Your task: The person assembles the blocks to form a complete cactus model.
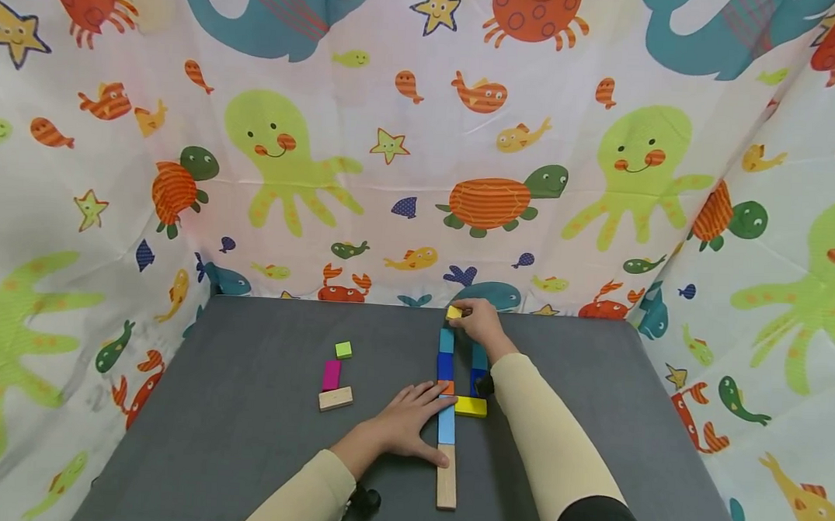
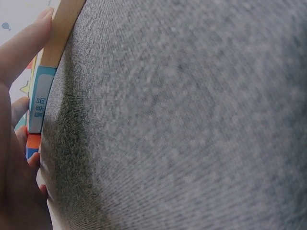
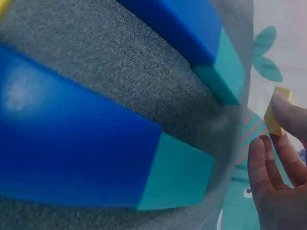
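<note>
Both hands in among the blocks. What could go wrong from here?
The right hand pinches a small yellow block just beyond a teal block; lowering it might nudge that one. The left hand has its thumb at the wooden block; a slip could skew it. The right sleeve runs close to the yellow bar and might brush it.

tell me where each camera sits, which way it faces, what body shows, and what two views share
Head: worn on the head, facing forward and down at the gray table and printed backdrop; left hand, right hand and sleeves show.
Left wrist: worn there, looking along the table beside the wooden block; part of the left hand shows.
Right wrist: worn there, looking past blue blocks toward the backdrop; right hand shows, pinching a small yellow block.
Head and right wrist both show the small yellow block.
</note>
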`<move>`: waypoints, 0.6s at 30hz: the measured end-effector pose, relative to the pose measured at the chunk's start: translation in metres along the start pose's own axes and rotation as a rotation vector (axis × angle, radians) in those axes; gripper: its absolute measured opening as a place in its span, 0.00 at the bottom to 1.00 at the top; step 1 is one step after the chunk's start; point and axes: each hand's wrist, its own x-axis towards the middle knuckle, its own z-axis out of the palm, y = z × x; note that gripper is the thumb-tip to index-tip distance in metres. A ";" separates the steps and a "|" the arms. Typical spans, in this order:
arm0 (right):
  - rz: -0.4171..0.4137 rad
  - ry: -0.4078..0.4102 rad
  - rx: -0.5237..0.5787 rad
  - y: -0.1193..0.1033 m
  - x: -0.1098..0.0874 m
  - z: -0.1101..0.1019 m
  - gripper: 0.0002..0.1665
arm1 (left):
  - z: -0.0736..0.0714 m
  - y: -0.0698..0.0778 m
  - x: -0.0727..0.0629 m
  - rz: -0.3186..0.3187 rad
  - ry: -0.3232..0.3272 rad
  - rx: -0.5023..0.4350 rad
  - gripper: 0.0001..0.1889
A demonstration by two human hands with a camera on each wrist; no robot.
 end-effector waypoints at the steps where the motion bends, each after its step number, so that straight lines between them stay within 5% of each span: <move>1: 0.004 -0.001 -0.011 0.000 0.002 0.002 0.25 | 0.000 0.000 0.000 0.001 0.001 0.003 0.57; 18: 0.026 -0.074 -0.122 0.001 0.005 0.016 0.25 | -0.002 0.004 -0.001 -0.008 -0.004 0.013 0.57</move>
